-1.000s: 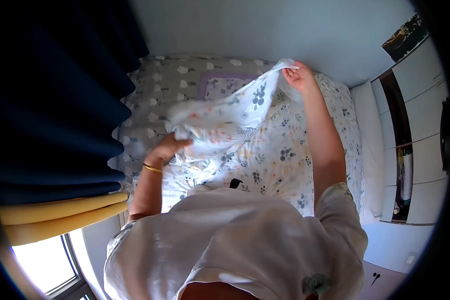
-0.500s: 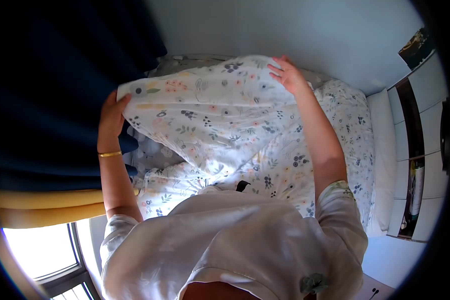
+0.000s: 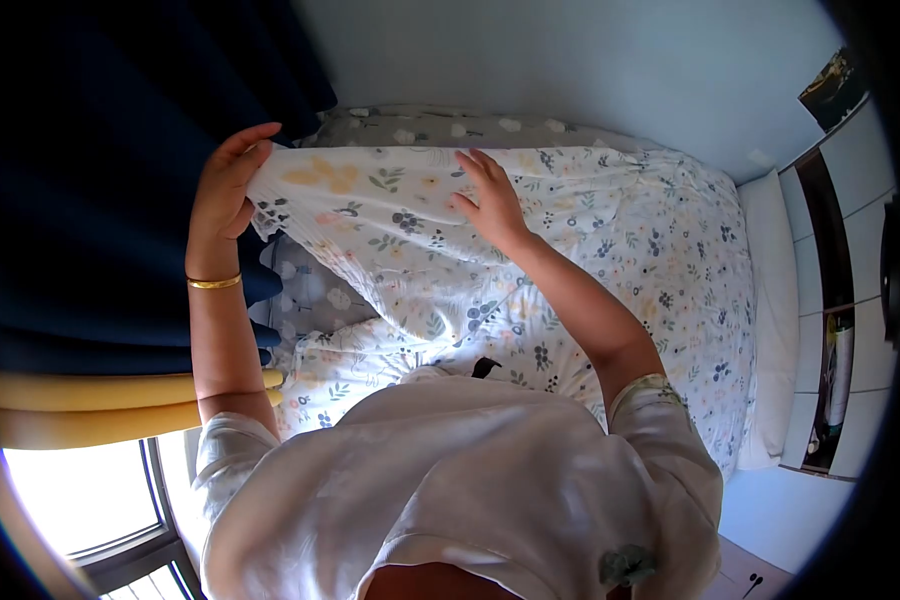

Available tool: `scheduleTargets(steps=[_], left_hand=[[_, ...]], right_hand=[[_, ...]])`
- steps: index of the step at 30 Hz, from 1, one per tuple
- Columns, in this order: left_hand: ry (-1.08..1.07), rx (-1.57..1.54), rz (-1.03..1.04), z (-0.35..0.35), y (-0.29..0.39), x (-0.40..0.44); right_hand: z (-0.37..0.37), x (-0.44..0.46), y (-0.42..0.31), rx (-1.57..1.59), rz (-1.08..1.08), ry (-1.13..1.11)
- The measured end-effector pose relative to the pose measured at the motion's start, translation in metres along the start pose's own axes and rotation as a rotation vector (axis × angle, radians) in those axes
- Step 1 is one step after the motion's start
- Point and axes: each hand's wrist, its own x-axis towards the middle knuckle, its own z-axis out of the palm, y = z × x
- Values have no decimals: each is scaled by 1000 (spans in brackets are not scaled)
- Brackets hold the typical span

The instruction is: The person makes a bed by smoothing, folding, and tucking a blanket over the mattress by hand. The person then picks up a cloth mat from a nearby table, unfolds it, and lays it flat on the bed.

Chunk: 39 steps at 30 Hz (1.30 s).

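Note:
A white floral quilt (image 3: pixel 570 270) with flowers and leaves spreads over the bed, its left part raised and stretched. At its upper left corner, my left hand (image 3: pixel 228 190) grips the cloth, with some fingers pointing up and a gold bangle at the wrist. My right hand (image 3: pixel 495 205) hovers over or rests on the quilt's upper part, fingers apart; whether it touches the cloth I cannot tell. Below the raised edge shows a grey patterned bed sheet (image 3: pixel 315 290), which also appears along the wall side.
Dark blue curtains (image 3: pixel 100 200) hang close to my left arm, with a yellow band (image 3: pixel 100 405) below and a window (image 3: pixel 85 495). A white pillow or cushion (image 3: pixel 767 330) lines the right end, beside a headboard shelf (image 3: pixel 835 380) holding small items. A pale wall (image 3: pixel 590 70) borders the far side.
My right hand has moved left and slightly down across the quilt. My left hand has risen a little with the corner. The quilt's far edge has dropped, uncovering more grey sheet.

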Motion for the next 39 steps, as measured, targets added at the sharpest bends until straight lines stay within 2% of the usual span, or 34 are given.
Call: scheduleTargets(steps=[4,7,10,13,16,19,22,26,29,32,36,39], left_hand=[[-197,-156,-70,9,5,-5],[-199,-220,-154,13,1,0],[-203,-350,-200,15,-5,8],[-137,-470,-217,17,-12,8],[-134,-543,-246,15,-19,12],[-147,-613,-256,11,-31,14],[-63,-637,-214,14,-39,13],[-64,-564,-170,15,-75,-4],[-97,-339,-181,20,-113,-18],[-61,-212,5,41,-129,-32],[-19,-228,98,47,-141,-34],[114,-128,16,22,-151,-22]], right_hand=[[-10,43,-47,7,-170,159],[-15,73,-68,122,-388,-18],[-10,86,-85,151,-226,-325],[-6,79,-103,506,-142,-162],[1,83,-107,419,-393,-63],[4,83,-112,450,-132,-212],[2,85,-110,517,29,-164],[7,90,-100,489,52,-131],[9,94,-99,435,50,-157],[7,99,-103,413,35,-172],[7,103,-103,391,59,-191],[1,105,-109,339,112,-219]])
